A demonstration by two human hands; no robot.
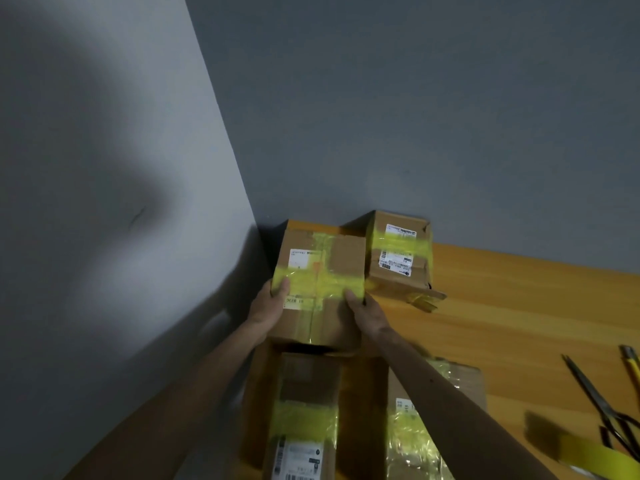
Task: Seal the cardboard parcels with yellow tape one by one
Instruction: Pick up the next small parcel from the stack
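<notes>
Head view looks down on an orange wooden surface point(519, 299) pushed into a grey wall corner, where the left hand point(268, 306) and the right hand point(363, 308) clasp opposite sides of a cardboard parcel point(320, 289) crossed with yellow tape, thumbs lying on its top. A second taped parcel point(398, 252) stands just beside it against the wall, and two more point(304, 417) point(415, 438) lie nearer under the forearms. Scissors point(602, 403) and a yellow tape roll point(599, 455) lie at the right edge.
</notes>
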